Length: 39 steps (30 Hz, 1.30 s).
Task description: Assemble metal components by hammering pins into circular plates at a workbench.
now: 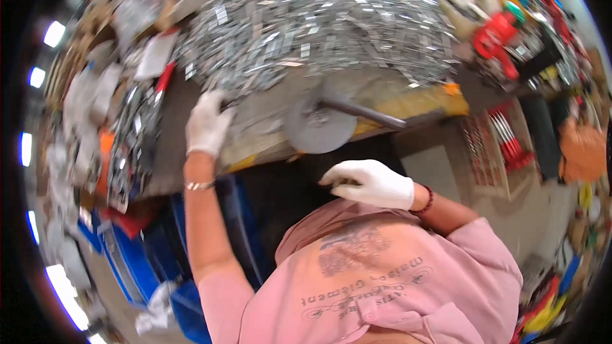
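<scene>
My left hand point(210, 124), in a white knit glove, is at the left front of the bench, by the near edge of a wide heap of small flat metal strips point(319, 25). Its fingers are bent toward the thumb; blur hides what lies between them. My right hand point(370, 183), gloved in white too, hovers before my body, just off the bench's front edge. Its fingers curl in against the thumb, and anything they hold is too small to make out. Between the hands a round grey disc point(319, 129) stands at the bench edge, with a dark metal rod point(363, 112) reaching rightward from it.
Yellow edging point(440, 103) runs along the bench front. A red bottle with a green cap point(496, 33) is at the right back. Right of the bench, a wooden tray point(500, 153) holds red-handled tools. Blue bins point(131, 261) stand low at left, below clutter and metal parts.
</scene>
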Motion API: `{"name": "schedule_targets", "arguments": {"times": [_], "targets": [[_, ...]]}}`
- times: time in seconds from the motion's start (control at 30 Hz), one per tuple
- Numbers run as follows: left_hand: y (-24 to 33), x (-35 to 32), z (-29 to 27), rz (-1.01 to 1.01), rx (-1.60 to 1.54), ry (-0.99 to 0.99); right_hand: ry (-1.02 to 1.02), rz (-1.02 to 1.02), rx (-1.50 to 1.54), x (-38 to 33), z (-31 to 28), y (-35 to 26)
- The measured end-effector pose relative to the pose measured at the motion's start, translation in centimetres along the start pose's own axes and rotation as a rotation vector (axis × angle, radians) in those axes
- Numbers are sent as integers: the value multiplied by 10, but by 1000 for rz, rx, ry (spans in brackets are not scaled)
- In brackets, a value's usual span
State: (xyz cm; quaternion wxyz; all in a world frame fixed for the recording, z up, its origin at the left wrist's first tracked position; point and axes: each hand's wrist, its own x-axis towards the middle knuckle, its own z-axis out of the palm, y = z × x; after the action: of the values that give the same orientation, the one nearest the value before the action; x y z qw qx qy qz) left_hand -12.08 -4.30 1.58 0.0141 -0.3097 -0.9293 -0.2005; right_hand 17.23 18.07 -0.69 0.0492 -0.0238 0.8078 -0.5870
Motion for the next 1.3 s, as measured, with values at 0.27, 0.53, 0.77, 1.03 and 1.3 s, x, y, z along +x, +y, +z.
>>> {"name": "schedule_targets", "arguments": {"times": [0.27,0.53,0.77,1.03,1.3], "targets": [[-7,-9,7,109,-184,-7,610,-135,-662,-22,-84,-17],[48,-63,10,-240,-1091,-176,563,-94,-1364,5,-155,46],[92,-83,32,-128,-1023,-161,614,-146,-550,29,-112,8],[96,-84,45,235,-568,75,424,-146,-296,48,-46,-2],[94,-78,44,344,-434,130,351,-332,-977,48,-50,0]]}}
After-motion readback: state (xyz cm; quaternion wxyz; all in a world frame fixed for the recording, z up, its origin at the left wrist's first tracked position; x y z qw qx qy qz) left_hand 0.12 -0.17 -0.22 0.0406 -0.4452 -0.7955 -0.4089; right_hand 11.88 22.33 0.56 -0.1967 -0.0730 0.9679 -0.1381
